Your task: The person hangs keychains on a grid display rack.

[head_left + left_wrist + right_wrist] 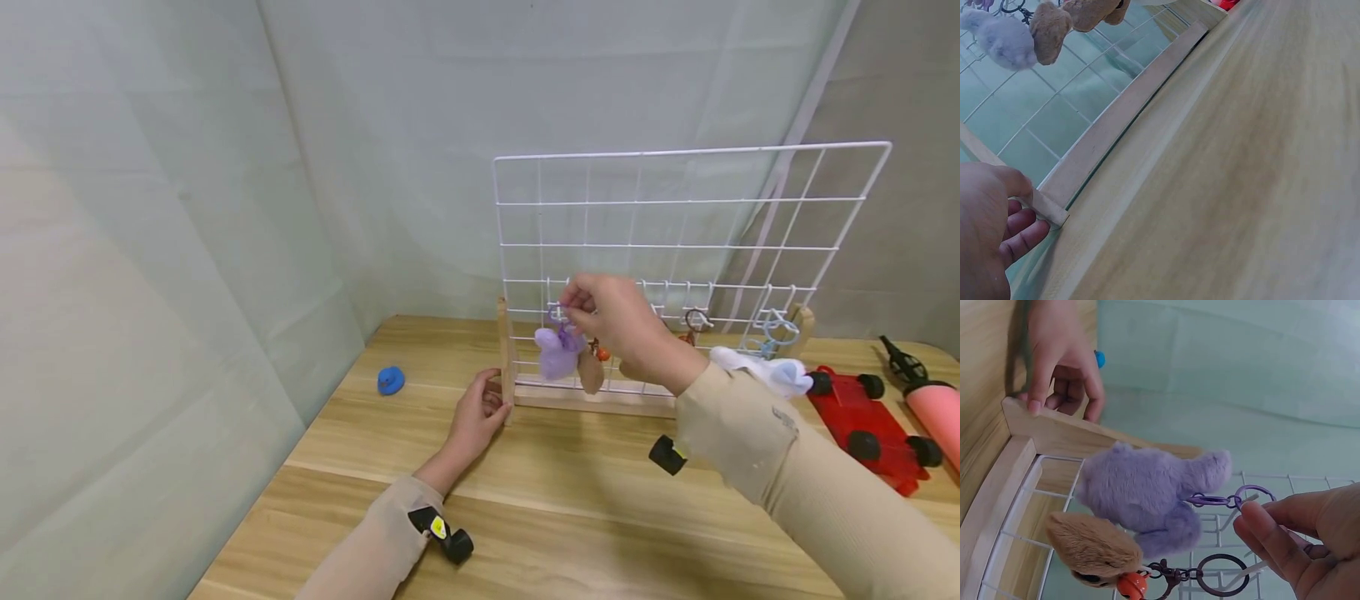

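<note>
My right hand (618,321) pinches the purple ring (1255,495) of a purple plush keychain (1147,484), at a hook on the white wire grid rack (637,200). The purple plush hangs below the fingertips. Beside it a brown plush keychain (1094,550) with an orange bell (1132,585) dangles by a dark ring (1222,575) from another hook. Low at the rack's left end, my left hand (474,421) holds the wooden side post (505,350), thumb on one side and fingers curled at the other.
A white and blue plush keychain (765,369) hangs at the rack's right end. A blue rubber duck (390,380) sits on the wooden table (360,442) to the left. On the right lie a red toy car (862,417) and a pink cylinder with a black top (937,417).
</note>
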`<state>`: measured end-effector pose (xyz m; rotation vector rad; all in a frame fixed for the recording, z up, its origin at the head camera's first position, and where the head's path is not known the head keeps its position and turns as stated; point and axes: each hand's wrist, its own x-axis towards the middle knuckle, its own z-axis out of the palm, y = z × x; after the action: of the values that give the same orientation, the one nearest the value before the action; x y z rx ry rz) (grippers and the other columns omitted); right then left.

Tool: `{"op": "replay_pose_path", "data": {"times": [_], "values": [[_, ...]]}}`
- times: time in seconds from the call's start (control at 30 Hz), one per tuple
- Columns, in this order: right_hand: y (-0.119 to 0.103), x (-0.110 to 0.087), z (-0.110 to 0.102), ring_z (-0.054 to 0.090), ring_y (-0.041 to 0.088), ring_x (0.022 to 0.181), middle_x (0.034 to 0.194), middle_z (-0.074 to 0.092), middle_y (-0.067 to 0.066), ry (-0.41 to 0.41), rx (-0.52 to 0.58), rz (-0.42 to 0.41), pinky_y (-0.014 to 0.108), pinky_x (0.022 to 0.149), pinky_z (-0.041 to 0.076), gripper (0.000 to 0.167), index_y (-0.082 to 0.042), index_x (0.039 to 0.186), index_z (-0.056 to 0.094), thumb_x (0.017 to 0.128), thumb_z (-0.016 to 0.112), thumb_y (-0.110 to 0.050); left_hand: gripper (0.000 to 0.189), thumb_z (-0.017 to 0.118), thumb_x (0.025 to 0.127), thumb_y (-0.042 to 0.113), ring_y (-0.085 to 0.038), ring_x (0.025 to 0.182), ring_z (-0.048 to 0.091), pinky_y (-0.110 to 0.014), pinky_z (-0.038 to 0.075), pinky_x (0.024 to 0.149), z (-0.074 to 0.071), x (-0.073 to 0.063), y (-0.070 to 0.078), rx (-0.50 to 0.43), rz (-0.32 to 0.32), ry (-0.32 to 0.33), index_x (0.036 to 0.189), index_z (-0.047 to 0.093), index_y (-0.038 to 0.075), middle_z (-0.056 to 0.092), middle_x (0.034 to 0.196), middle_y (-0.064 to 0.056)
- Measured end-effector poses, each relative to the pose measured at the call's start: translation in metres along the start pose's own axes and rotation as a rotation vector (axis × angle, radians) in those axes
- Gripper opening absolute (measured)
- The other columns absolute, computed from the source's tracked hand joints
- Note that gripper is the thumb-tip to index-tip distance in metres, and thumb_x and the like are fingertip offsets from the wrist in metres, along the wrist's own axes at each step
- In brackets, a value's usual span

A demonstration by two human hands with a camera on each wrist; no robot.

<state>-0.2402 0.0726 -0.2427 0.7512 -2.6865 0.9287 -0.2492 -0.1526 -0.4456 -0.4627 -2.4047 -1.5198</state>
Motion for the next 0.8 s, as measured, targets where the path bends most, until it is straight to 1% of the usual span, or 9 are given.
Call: {"op": "replay_pose_path", "data": {"times": [0.2, 0.5, 0.7, 0.8], "values": [[0.002, 0.004, 0.002, 0.066, 0.025, 0.089, 0.094, 0.070, 0.013, -0.023, -0.004, 0.024, 0.037, 0.079, 0.057, 0.012, -0.002, 0.098, 0.064, 0.088, 0.058, 0.003, 0.051, 0.065, 0.084, -0.007, -0.025, 0.083, 0.061, -0.021, 0.056, 0.069, -0.001, 0.000, 0.001, 0.013, 0.009, 0.001, 0.131, 0.043, -0.003, 0.061, 0.105, -0.023], [-0.001, 0.009, 0.005, 0.065, 0.024, 0.086, 0.091, 0.070, 0.013, -0.042, -0.096, -0.021, 0.037, 0.077, 0.056, 0.009, -0.001, 0.095, 0.066, 0.088, 0.060, 0.003, 0.052, 0.066, 0.084, -0.006, -0.026, 0.084, 0.061, -0.021, 0.056, 0.069, -0.001, 0.000, 0.000, 0.022, -0.001, 0.006, 0.130, 0.043, -0.003, 0.061, 0.105, -0.023], [0.002, 0.010, 0.006, 0.064, 0.024, 0.083, 0.089, 0.069, 0.014, -0.059, -0.101, -0.036, 0.035, 0.075, 0.057, 0.011, 0.000, 0.094, 0.065, 0.087, 0.059, 0.005, 0.052, 0.066, 0.084, -0.006, -0.025, 0.083, 0.061, -0.019, 0.055, 0.068, 0.000, -0.001, 0.000, 0.024, 0.008, 0.009, 0.131, 0.044, -0.003, 0.061, 0.104, -0.023], [0.003, 0.012, 0.007, 0.064, 0.023, 0.082, 0.088, 0.069, 0.013, -0.071, -0.104, -0.027, 0.034, 0.074, 0.057, 0.012, 0.000, 0.094, 0.065, 0.087, 0.058, 0.005, 0.052, 0.066, 0.084, -0.005, -0.025, 0.084, 0.061, -0.019, 0.055, 0.068, 0.000, -0.001, 0.000, 0.027, 0.008, 0.008, 0.131, 0.044, -0.002, 0.061, 0.105, -0.022]]}}
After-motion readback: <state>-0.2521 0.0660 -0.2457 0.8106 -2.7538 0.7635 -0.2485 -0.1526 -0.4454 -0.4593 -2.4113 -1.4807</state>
